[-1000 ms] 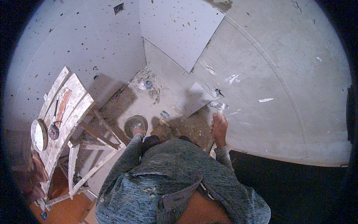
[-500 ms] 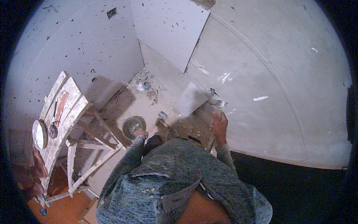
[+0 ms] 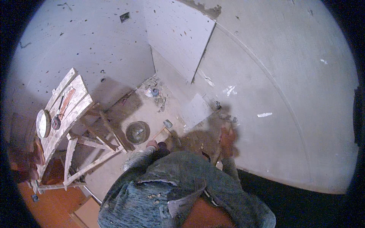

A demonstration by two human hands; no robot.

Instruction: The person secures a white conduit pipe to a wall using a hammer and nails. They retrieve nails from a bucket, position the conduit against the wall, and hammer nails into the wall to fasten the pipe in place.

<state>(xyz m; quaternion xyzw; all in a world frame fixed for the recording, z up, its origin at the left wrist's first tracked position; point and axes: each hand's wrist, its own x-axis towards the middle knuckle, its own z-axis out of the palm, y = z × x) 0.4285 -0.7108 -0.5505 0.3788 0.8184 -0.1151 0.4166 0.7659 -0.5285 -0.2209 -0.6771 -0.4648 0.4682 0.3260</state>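
My left hand (image 3: 153,144) is low in front of me, beside my dark-clad knee and close to a round dark bucket (image 3: 137,133). Something pale lies inside the bucket. This hand is small in view, its fingers partly hidden. A hammer or mallet with a grey block head (image 3: 167,123) lies on the floor beyond it; a thin wooden stick or handle (image 3: 159,133) reaches toward the hand. My right hand (image 3: 227,141) is at the foot of the grey plastered wall (image 3: 281,83), blurred by motion. Whether it holds anything is unclear.
A plaster-stained wooden trestle (image 3: 76,102) stands at left, carrying a round white-topped container (image 3: 43,123) and tools. A pale square tile (image 3: 198,110) is by the wall's foot. Rubble and a blue roll-like thing (image 3: 154,92) lie in the corner. A large pale panel (image 3: 182,34) covers the wall beyond.
My left hand has moved from the bucket's rim rightward and nearer to my knee. The right hand has shifted slightly down and is blurred. The whole view has tilted a little.
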